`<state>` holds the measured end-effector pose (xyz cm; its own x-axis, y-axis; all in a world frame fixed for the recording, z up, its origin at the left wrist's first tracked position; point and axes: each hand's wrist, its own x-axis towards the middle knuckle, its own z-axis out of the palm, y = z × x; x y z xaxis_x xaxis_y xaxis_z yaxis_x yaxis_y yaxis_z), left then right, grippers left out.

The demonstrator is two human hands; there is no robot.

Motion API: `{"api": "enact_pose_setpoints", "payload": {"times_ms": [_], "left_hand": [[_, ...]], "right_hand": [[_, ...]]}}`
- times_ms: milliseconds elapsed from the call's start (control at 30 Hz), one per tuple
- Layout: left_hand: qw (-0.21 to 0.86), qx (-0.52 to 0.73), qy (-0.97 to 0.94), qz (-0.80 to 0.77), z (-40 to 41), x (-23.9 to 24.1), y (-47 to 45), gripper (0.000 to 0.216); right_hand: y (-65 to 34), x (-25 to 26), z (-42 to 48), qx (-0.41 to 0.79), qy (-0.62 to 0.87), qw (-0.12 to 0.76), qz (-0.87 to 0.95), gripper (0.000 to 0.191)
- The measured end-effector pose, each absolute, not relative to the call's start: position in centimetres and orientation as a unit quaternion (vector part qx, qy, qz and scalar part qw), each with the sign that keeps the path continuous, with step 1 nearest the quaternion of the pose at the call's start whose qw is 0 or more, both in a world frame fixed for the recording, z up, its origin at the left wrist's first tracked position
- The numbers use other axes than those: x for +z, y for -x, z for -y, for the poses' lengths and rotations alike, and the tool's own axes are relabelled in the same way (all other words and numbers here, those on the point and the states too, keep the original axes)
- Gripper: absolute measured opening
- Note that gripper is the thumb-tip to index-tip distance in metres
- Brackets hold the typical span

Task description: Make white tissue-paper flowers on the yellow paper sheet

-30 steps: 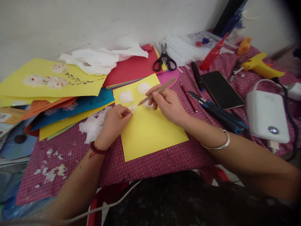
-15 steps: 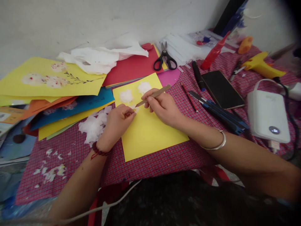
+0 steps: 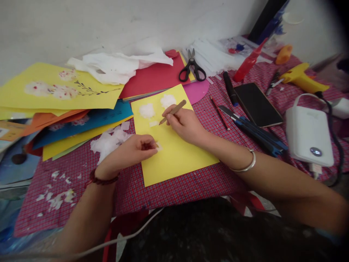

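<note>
Light is dim, diffuse — wall [image 3: 136, 22] reads grey, shadows soft. Upper-right corner is black; dark clothing [image 3: 191, 233] loses detail — outer edges stretch and blur.

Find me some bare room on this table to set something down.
A strip of tablecloth lies bare between the yellow sheet and the cloth's near edge. The sheet's lower part, right of the left hand, looks bare too. Crowded: right side, with flat black item, blue-black tool and white box close together.

A silver bangle [image 3: 253, 161] and dark-red beaded bracelet [image 3: 105, 181] are worn.
</note>
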<state>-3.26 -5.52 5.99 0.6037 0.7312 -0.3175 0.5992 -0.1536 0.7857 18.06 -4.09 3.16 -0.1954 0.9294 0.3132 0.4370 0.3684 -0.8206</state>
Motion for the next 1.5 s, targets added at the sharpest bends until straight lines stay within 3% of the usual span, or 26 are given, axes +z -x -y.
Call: {"api": "enact_pose_setpoints", "payload": {"times_ms": [733,933,1267,1500], "left_hand": [[0.451,0.095,-0.763,-0.453,5.5,5.7,3.5,0.014],[0.427,0.123,-0.768,-0.461,5.0,5.9,4.2,0.017],[0.299,0.236,-0.779,-0.498,3.8,5.0,3.1,0.012],[0.281,0.211,-0.772,-0.529,3.4,5.2,1.7,0.013]], "right_hand": [[-17.3,3.4,4.3,0.269,0.432,0.349,0.787,0.026],[-18.4,4.3,4.2,0.243,0.435,0.394,0.772,0.025],[-20.0,4.2,4.1,0.296,0.447,0.460,0.709,0.024],[-19.6,4.0,4.7,0.318,0.437,0.463,0.703,0.022]]}}
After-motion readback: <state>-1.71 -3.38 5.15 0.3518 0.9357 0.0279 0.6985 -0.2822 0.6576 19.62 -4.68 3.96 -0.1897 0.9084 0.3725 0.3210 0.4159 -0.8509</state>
